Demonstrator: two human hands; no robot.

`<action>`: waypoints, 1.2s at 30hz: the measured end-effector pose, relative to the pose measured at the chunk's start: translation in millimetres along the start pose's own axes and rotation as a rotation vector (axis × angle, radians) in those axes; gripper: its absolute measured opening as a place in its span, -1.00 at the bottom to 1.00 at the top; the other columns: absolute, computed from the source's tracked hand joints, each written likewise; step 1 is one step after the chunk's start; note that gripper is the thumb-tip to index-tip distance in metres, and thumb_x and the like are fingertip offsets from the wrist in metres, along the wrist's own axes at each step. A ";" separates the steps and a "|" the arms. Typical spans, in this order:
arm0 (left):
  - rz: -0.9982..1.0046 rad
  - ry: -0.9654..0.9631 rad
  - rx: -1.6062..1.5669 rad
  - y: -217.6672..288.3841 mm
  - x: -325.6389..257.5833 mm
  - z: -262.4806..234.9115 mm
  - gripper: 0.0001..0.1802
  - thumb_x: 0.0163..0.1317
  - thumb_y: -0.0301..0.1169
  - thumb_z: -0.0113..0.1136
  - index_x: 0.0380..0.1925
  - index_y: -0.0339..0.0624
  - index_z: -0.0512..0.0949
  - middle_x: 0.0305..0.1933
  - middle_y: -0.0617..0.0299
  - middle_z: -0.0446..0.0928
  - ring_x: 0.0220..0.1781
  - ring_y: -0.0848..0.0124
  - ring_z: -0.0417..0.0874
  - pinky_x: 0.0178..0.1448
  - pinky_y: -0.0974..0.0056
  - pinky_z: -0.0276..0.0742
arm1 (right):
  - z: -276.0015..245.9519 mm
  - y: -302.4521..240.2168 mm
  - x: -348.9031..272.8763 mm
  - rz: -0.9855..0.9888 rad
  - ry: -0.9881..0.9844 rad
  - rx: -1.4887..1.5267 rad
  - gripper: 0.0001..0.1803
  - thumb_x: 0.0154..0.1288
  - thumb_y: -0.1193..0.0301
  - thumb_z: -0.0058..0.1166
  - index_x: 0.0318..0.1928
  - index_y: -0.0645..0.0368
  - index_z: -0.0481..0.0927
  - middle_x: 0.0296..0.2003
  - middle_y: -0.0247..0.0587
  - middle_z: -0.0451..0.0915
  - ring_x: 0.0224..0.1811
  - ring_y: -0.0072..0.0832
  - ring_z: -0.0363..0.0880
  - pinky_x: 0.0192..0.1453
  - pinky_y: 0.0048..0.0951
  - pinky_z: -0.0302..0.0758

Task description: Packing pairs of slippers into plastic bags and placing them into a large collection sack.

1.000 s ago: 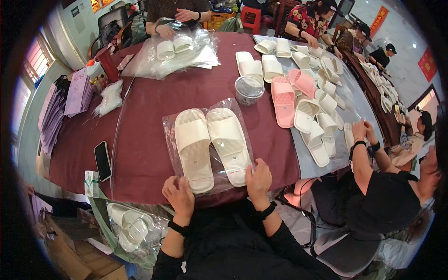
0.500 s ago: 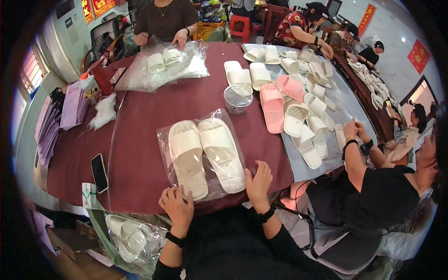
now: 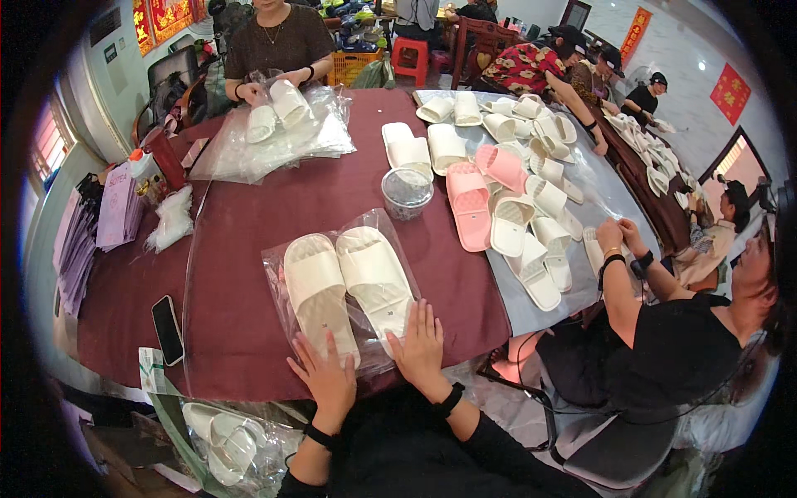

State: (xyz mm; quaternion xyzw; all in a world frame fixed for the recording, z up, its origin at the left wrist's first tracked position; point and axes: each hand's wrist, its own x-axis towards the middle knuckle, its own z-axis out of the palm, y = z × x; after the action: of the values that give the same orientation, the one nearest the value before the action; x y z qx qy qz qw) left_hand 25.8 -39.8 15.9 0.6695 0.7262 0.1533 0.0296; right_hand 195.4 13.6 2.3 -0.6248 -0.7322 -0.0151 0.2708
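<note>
A pair of cream slide slippers lies side by side on the dark red tablecloth in front of me, inside a clear plastic bag. Over the heel end of the left slipper rests my left hand, fingers spread. My right hand lies flat with its fingers stretched over the heel of the right slipper. Both palms are at the near edge of the table, and neither hand grips anything. The bag's near end is partly hidden under my hands.
A round clear tub stands beyond the slippers. Cream slippers and pink slippers are heaped at right, where a co-worker sits. Another person handles bagged slippers across the table. At left are a phone and purple cards.
My hands have come inward from the bag's sides onto the slipper heels. The person opposite has raised a bagged slipper. My view has shifted slightly.
</note>
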 end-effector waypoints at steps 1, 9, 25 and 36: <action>-0.069 0.047 -0.011 0.3 1.3 1.2 -0.28 0.24 -0.11 -0.02 0.34 -0.17 0.09 0.43 -0.25 -0.14 0.46 -0.20 -0.24 0.40 -0.26 -0.37 | 0.7 0.0 0.4 0.000 -0.001 -0.002 -0.21 0.24 0.07 -0.01 0.28 0.41 0.14 0.26 0.23 0.19 0.28 0.01 0.21 0.31 -0.02 0.11; -0.277 0.157 -0.098 -4.6 8.5 13.0 -0.09 0.08 -0.07 0.14 0.35 -0.20 0.00 0.37 -0.36 -0.07 0.42 -0.20 -0.11 0.42 -0.13 -0.20 | -6.6 -8.0 8.1 0.201 -0.116 0.182 -0.07 0.07 0.05 0.20 0.26 0.45 0.14 0.08 0.22 0.36 0.17 -0.01 0.30 0.19 -0.09 0.23; -0.640 -0.250 -1.960 -17.1 11.1 -2.8 -0.42 0.24 -0.52 0.02 0.26 -0.26 0.11 0.11 0.01 0.38 0.05 0.23 0.53 0.04 0.18 0.55 | -21.0 -32.8 6.4 0.715 -0.249 1.645 -0.33 0.16 0.59 0.15 0.21 0.24 0.07 0.03 -0.07 0.39 -0.01 -0.41 0.48 0.01 -0.40 0.53; -0.552 -0.480 -2.418 -43.4 1.9 6.1 -0.29 0.09 -0.01 -0.03 0.18 -0.23 0.30 0.14 -0.03 0.44 0.16 0.07 0.45 0.18 -0.03 0.38 | -6.5 -47.1 2.2 0.644 -0.035 1.663 -0.34 0.17 0.55 0.15 0.21 0.26 0.11 0.02 -0.11 0.41 0.02 -0.43 0.44 0.09 -0.39 0.45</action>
State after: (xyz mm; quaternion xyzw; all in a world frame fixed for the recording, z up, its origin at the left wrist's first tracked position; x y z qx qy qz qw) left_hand -14.7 -39.3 -1.0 0.0523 0.2140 0.5814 0.7832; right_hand 154.2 2.9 23.6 -0.4017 -0.2993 0.6075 0.6164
